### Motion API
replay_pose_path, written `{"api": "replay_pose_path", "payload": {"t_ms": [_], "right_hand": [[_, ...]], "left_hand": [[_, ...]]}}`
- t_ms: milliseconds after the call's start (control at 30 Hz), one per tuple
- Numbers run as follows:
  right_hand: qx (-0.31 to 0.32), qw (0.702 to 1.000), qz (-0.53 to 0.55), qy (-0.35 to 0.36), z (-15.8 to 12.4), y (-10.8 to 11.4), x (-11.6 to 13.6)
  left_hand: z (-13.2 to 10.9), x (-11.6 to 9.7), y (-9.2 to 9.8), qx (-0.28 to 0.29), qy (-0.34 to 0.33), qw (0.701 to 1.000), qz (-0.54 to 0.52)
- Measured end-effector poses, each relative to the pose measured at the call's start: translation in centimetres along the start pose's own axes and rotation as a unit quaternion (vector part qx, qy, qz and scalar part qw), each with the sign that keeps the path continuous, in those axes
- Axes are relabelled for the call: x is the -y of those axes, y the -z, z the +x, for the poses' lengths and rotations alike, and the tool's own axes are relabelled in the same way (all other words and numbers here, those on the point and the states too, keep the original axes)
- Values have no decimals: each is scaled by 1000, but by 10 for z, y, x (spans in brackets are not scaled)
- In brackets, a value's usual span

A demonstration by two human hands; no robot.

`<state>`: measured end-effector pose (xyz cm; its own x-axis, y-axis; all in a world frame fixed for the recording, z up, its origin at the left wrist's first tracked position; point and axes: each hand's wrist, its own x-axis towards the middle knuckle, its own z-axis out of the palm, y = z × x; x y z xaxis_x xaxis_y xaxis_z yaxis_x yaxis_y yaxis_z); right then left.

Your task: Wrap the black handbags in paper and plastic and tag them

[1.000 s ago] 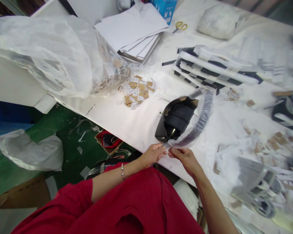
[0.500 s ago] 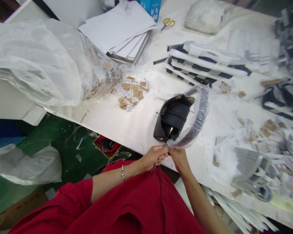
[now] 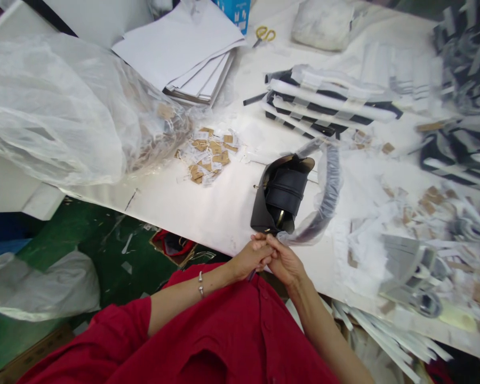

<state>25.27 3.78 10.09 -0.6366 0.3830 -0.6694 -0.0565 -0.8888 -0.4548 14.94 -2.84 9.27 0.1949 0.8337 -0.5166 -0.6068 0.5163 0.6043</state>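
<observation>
A black bag sits open on a white surface just beyond a person's two hands, its near end beside their fingertips. A plastic-wrapped strap arcs to the right of the bag and runs back toward the hands. The left hand is closed around what appears to be the strap's near end, though the fingers hide most of it; the right hand bends in against the left, and whether it pinches anything cannot be told. Ahead and to the left of the hands lie brown tags, with a large translucent plastic bag farther left. A bundle of black and white strips lies well ahead, slightly right, and yellow-handled scissors lie farther off.
</observation>
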Motion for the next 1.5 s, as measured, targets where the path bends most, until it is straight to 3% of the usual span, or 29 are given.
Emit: {"api": "replay_pose_path", "payload": {"t_ms": [233, 400, 467, 567, 733, 900, 1000, 1033, 1100, 1133, 1167, 1200, 1267, 1333, 1367, 1433, 1500], "right_hand": [[-58, 993, -45, 93, -17, -6, -3], [-256, 944, -150, 147, -10, -21, -17], [-286, 930, -178, 145, -5, -19, -19], [-234, 939, -216, 129, -4, -5, -12], [-115, 951, -276, 83, -14, 21, 21], [-43, 955, -290, 37, -14, 30, 40], [-34, 956, -288, 41, -12, 45, 33], [-44, 954, -292, 49, -11, 52, 29], [-102, 947, -292, 84, -12, 66, 17], [-151, 941, -284, 110, -13, 71, 10], [-204, 930, -272, 138, -13, 74, 4], [-250, 918, -263, 163, -13, 74, -3], [-294, 897, -266, 197, -11, 66, -15], [-276, 893, -284, 214, -4, 53, -22], [-264, 896, -286, 216, 0, 47, -24], [-252, 904, -270, 214, 10, 40, -25], [-253, 913, -240, 211, 17, 41, -21]], "left_hand": [[1, -2, 10, -20, -82, 977, 195], [3, 4, 10, -58, -82, 970, 223], [5, 8, 13, -50, -73, 974, 209], [5, 18, 22, 7, -58, 977, 203], [5, 42, 46, 78, 10, 969, 236], [2, 52, 67, 134, 98, 892, 421], [-5, 39, 81, 150, 99, 859, 479], [-7, 29, 86, 136, 85, 853, 496], [-8, -1, 93, 55, 6, 838, 543], [-8, -20, 95, -18, -70, 821, 567], [-5, -41, 96, -100, -164, 783, 591], [-2, -62, 96, -168, -264, 727, 611], [9, -102, 92, -206, -399, 600, 662], [24, -132, 84, -152, -444, 499, 728], [32, -143, 78, -111, -449, 464, 756], [46, -157, 67, -31, -438, 422, 793], [56, -162, 59, 25, -424, 408, 808]]}}
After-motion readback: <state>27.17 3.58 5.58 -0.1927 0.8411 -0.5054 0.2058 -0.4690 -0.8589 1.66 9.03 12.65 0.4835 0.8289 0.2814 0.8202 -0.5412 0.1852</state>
